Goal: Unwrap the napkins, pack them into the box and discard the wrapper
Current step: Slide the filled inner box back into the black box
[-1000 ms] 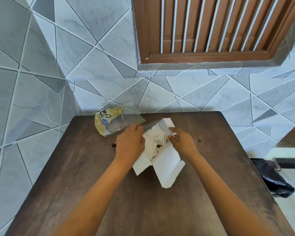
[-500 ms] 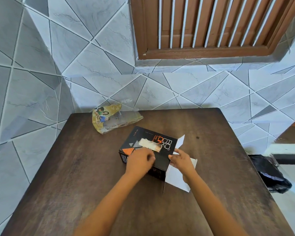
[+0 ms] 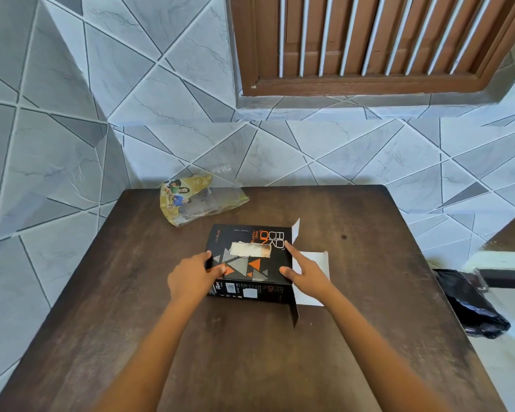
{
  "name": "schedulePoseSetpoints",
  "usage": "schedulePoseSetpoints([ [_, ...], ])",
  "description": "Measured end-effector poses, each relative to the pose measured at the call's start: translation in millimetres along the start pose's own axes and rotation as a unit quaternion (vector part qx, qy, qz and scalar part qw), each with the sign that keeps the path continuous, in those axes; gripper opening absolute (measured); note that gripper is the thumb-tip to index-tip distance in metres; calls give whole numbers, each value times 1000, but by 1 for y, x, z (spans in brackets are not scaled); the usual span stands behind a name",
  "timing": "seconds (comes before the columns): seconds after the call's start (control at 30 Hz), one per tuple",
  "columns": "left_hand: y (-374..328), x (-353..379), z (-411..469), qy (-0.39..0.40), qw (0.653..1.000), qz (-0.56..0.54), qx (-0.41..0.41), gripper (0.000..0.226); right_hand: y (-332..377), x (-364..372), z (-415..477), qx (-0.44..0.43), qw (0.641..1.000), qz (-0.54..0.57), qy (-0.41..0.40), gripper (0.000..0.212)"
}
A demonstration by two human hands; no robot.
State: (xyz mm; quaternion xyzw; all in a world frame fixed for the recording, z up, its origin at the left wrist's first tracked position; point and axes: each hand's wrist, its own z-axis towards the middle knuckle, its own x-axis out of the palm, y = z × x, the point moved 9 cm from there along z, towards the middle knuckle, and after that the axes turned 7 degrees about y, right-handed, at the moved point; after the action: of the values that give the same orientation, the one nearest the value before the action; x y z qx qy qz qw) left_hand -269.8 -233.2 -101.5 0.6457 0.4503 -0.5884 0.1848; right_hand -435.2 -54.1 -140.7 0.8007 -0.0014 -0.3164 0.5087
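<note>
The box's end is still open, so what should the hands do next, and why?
Probably fold the white flaps shut with the right hand while the left hand steadies the box. Napkins show through its top slot, and the wrapper lies empty behind.

There is a single head-worn wide-angle view, looking forward and steeply down from above the near edge of the dark wooden tabletop (image 3: 369,337), close enough that both forearms run up from the bottom of the frame. It faces the far edge of the tabletop, where the tiled wall (image 3: 87,120) and a slatted wooden window (image 3: 369,40) fill the upper half, the lens bending straight lines near the borders. Off the right edge a dark bag (image 3: 467,304), probably on the floor, is partly cropped.
</note>
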Motion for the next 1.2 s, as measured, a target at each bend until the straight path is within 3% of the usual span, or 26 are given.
schedulePoseSetpoints([
  [0.2, -3, -10, -16, 16, 996, 86, 3, 35, 14, -21, 14, -44, 981, -187, 11, 63],
  [0.33, -17, 10, -8, 121, 989, 23, 87, 77, 25, -18, 9, -93, 946, -300, 79, 110],
  [0.4, -19, 19, -6, 176, 979, 15, 102, 93, 28, -17, 14, -108, 933, -321, 118, 120],
  [0.63, -24, 16, -4, 154, 982, 85, 72, 93, 39, -23, 57, -95, 928, -347, 93, 81],
  [0.83, -23, 15, -3, 148, 982, 86, 78, 92, 44, -39, 53, -77, 911, -404, -31, 71],
  [1.03, -27, 8, 3, 144, 980, 99, 97, 92, 23, -32, 53, 53, 937, -344, -19, 105],
  [1.13, -29, 10, 5, 141, 980, 91, 106, 93, 13, -11, 37, 42, 989, -106, 89, 81],
  [1.2, -28, 10, 7, 141, 980, 81, 113, 92, 4, 6, 22, 19, 985, 17, 170, 86],
])
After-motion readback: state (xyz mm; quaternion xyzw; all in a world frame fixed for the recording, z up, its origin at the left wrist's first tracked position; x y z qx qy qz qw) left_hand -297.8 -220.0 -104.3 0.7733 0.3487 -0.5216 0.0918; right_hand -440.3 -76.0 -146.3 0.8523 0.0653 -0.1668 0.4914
